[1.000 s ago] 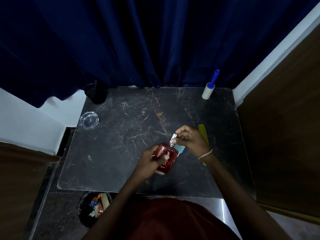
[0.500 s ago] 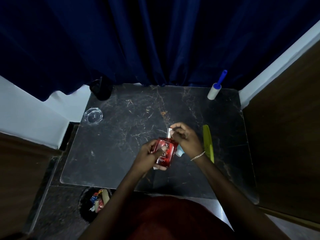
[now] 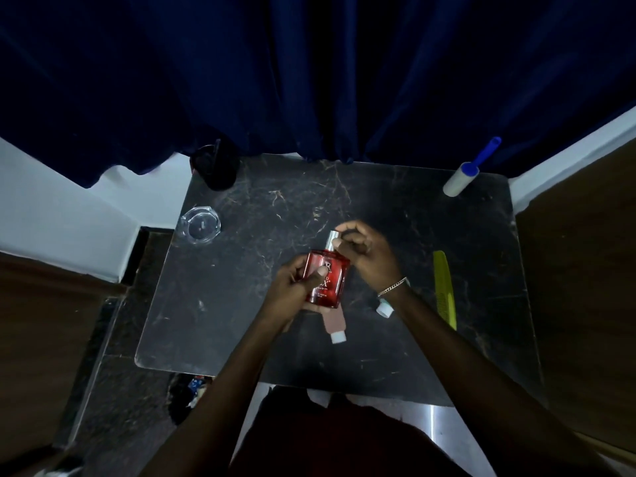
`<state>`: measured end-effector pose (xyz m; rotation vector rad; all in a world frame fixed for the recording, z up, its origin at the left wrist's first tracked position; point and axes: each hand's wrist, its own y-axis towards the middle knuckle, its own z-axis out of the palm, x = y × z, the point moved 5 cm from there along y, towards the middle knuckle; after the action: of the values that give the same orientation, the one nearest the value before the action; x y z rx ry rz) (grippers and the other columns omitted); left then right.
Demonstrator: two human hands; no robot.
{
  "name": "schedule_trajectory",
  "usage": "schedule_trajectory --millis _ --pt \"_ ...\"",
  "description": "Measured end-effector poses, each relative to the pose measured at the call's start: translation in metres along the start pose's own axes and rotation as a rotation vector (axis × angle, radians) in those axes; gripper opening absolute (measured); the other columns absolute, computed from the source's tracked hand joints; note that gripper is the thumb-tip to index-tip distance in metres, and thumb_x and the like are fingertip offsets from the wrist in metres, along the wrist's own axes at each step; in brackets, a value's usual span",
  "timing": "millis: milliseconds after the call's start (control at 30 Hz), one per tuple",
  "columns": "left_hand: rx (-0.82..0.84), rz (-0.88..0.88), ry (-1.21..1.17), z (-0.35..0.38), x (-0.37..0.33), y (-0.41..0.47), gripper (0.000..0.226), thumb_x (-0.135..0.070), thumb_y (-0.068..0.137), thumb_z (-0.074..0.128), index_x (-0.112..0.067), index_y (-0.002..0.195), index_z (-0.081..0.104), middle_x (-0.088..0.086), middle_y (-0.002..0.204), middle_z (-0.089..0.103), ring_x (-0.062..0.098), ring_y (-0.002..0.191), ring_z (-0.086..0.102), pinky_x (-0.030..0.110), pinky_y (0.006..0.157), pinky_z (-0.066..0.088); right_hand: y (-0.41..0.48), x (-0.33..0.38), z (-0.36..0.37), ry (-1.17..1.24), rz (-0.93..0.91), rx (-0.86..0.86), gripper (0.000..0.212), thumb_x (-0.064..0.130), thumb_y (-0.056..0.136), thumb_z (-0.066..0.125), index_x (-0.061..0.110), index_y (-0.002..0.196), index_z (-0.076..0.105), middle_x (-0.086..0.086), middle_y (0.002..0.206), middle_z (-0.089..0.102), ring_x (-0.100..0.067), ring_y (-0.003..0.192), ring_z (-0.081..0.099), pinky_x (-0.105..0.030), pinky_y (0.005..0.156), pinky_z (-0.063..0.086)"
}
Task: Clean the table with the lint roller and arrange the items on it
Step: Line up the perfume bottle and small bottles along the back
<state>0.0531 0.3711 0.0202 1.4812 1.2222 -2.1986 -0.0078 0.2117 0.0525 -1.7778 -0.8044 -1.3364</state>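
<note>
Over the middle of the dark marble table (image 3: 241, 304), my left hand (image 3: 292, 287) grips a red perfume bottle (image 3: 328, 280) around its body. My right hand (image 3: 364, 253) pinches the bottle's silver sprayer top (image 3: 332, 239). A lint roller (image 3: 463, 177) with a blue handle lies at the back right corner. A yellow-green comb (image 3: 445, 287) lies to the right of my right forearm. A small pinkish bottle with a white cap (image 3: 335, 327) lies below the red bottle, and a small white-capped item (image 3: 384, 308) shows beside my right wrist.
A clear glass ashtray (image 3: 201, 224) sits at the table's left edge, with a black cup (image 3: 215, 166) at the back left corner. A dark blue curtain (image 3: 309, 74) hangs behind. A bin with wrappers (image 3: 187, 394) stands on the floor at front left.
The view shifted, so the table and hands appear lower right. My right hand stayed at the sprayer top. The pinkish bottle and white-capped item are now uncovered.
</note>
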Motion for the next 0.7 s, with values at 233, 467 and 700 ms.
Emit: schedule_trajectory --millis 233,467,700 --pt "-0.056 0.030 -0.094 -0.068 -0.032 0.069 0.024 -0.016 0.095 0.069 -0.018 0.119 0.067 0.008 0.113 0.075 0.032 0.102 0.074 0.054 0.073 0.062 0.063 -0.014 0.051 0.011 0.135 0.041 0.050 0.014 0.085 0.074 0.018 0.130 0.053 -0.014 0.105 0.071 -0.025 0.094 0.071 -0.044 0.075 0.062" --pt "-0.087 0.148 0.063 -0.122 -0.050 0.166 0.030 -0.012 0.092 0.072 -0.021 0.120 0.067 -0.004 0.107 0.076 0.018 0.102 0.074 0.036 0.078 0.062 0.152 -0.044 0.100 -0.110 0.137 0.004 0.046 -0.001 0.081 0.074 0.001 0.123 0.055 0.001 0.095 0.069 0.011 0.073 0.064 -0.010 0.068 0.048" --pt "-0.175 0.351 0.402 -0.160 -0.069 0.235 0.031 -0.025 0.088 0.076 -0.022 0.118 0.069 -0.012 0.101 0.076 0.000 0.097 0.071 0.027 0.091 0.056 0.233 -0.060 0.117 -0.356 -0.014 -0.110 0.046 0.019 0.078 0.079 0.015 0.119 0.058 0.001 0.105 0.073 -0.004 0.087 0.067 -0.021 0.082 0.052"
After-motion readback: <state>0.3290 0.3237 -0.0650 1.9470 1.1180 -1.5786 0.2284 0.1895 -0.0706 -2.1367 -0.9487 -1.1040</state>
